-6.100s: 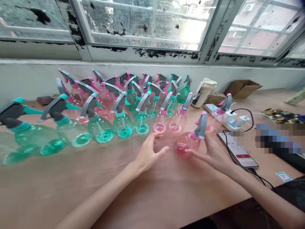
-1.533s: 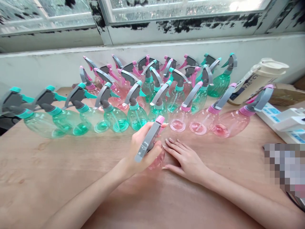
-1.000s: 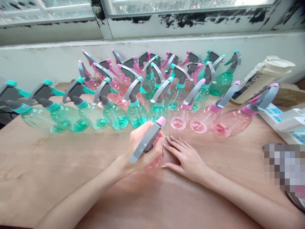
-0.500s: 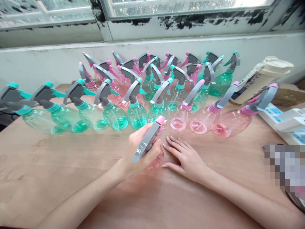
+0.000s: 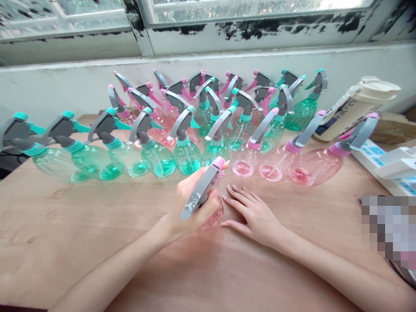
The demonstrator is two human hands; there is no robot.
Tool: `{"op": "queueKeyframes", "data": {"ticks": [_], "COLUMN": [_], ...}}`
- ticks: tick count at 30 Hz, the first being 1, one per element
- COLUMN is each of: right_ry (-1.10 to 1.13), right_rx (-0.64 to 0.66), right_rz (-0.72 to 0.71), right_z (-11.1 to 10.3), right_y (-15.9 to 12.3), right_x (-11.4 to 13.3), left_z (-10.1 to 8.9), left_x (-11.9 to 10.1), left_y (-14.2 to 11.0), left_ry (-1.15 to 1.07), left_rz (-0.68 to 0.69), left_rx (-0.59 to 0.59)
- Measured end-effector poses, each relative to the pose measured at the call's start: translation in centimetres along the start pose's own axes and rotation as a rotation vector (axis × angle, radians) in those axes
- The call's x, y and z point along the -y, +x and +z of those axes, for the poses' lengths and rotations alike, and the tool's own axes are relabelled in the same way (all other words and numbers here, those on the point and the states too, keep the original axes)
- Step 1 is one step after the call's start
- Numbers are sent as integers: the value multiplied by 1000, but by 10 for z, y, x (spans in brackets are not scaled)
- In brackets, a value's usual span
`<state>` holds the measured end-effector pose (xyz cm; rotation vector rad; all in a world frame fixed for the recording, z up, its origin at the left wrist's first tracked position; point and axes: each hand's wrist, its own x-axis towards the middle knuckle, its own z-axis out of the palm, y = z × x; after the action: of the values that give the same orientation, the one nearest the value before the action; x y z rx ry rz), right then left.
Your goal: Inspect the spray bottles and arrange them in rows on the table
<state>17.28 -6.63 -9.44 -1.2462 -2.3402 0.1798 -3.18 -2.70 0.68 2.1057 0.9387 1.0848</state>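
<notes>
My left hand (image 5: pixel 190 201) is closed round the neck of a pink spray bottle (image 5: pixel 203 186), whose grey sprayer head with a pink nozzle points up and away from me. Its clear pink body shows partly below my fingers; the hand hides the rest. To the right of it, my right hand (image 5: pixel 251 214) lies flat on the table with fingers spread, fingertips close to the bottle and holding nothing. Just beyond stand a green spray bottle (image 5: pixel 188 158) and a pink spray bottle (image 5: pixel 247 158) in the front row.
Several more green spray bottles (image 5: pixel 159 158) and pink ones crowd the back of the wooden table (image 5: pixel 81 242), near the wall. A cream tumbler (image 5: pixel 360 104) stands at the back right, beside a white power strip (image 5: pixel 383 167). A blurred-out object (image 5: pixel 390 225) lies at the right edge.
Almost nothing differs. My left hand keeps its hold on the pink spray bottle and my right hand stays flat; the view has shifted very slightly.
</notes>
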Motion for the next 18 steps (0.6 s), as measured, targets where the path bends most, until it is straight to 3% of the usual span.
{"op": "queueKeyframes", "data": {"ticks": [10, 15, 18], "right_ry": [14, -2, 1], "right_rx": [-16, 3, 14], "right_rz": [1, 5, 3], "right_z": [0, -1, -2], "right_y": [0, 1, 1], "right_x": [1, 1, 1], "left_z": [1, 1, 1], "left_x": [2, -2, -3], "left_y": [3, -1, 2], "left_ry": [-47, -19, -24], "left_rz": [15, -5, -32], "left_rx": [-6, -97, -85]}}
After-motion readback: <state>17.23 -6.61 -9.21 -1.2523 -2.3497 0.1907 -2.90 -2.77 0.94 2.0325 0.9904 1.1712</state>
